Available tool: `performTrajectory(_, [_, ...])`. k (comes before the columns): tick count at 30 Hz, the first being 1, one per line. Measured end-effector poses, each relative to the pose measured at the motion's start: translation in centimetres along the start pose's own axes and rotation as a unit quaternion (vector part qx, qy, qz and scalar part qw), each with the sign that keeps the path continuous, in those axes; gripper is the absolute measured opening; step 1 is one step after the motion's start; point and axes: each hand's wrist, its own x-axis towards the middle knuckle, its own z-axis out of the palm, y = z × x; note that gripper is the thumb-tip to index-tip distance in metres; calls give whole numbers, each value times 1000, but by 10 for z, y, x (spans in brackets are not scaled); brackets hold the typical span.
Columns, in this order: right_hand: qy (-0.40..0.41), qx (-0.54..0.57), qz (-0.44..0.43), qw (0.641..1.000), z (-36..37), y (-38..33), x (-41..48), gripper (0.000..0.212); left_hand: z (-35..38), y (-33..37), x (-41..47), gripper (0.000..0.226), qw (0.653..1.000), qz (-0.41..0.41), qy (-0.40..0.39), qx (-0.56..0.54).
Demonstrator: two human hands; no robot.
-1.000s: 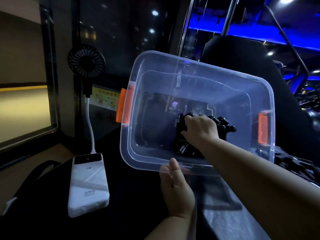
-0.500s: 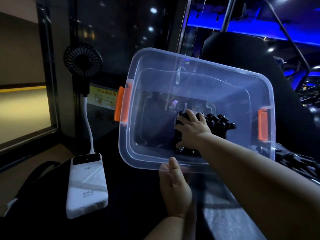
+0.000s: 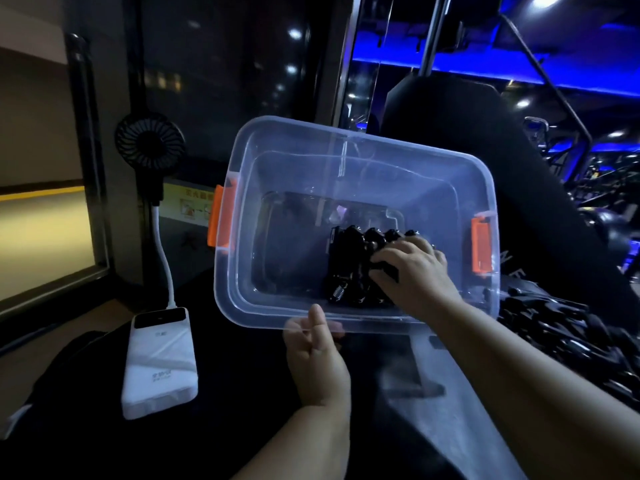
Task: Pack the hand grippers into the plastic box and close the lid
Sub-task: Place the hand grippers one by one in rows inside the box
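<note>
A clear plastic box (image 3: 294,157) with orange latches (image 3: 219,220) is tilted up with its opening toward me. My left hand (image 3: 317,362) pinches its near rim, thumb on top. Several black hand grippers (image 3: 349,258) with metal springs lie stacked in the right half of the box bottom. My right hand (image 3: 414,271) reaches inside the box, its fingers curled over the right end of that stack. The left half of the box bottom is bare. No lid sits on the box.
A loose pile of more black hand grippers (image 3: 561,327) lies on the dark table at the right. A white power bank (image 3: 159,362) with a small black fan (image 3: 149,140) on a stalk stands at the left. A pale flat sheet (image 3: 426,410) lies under my right forearm.
My right hand has slid to the right across the stack inside the box, uncovering its left part. The box has tilted slightly; my left hand keeps its hold on the near rim.
</note>
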Motion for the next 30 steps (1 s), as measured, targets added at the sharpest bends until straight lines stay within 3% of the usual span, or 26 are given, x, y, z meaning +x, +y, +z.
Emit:
performTrajectory(3, [129, 64, 11, 990, -10, 25, -42, 28, 1, 3, -1, 22, 1000, -10, 6, -11])
performTrajectory(6, [176, 90, 73, 978, -20, 42, -88, 19, 3, 8, -6, 21, 1000, -24, 12, -11])
performTrajectory(9, [126, 83, 142, 978, -18, 60, -126, 11, 3, 10, -8, 22, 999, -29, 16, 8])
performTrajectory(13, [-47, 42, 247, 967, -16, 89, -157, 24, -5, 8, -10, 26, 998, -2, 4, 69])
performTrajectory(16, [-116, 0, 305, 945, -22, 98, -170, 35, -9, 7, -10, 26, 997, 3, -2, 82])
performTrajectory(23, [-69, -1, 356, 932, -23, 98, -183, 33, -13, 8, -14, 19, 996, 26, -39, 77])
performTrajectory(30, [-71, -12, 385, 920, -27, 108, -188, 29, -10, 8, -17, 14, 996, 30, -44, 65])
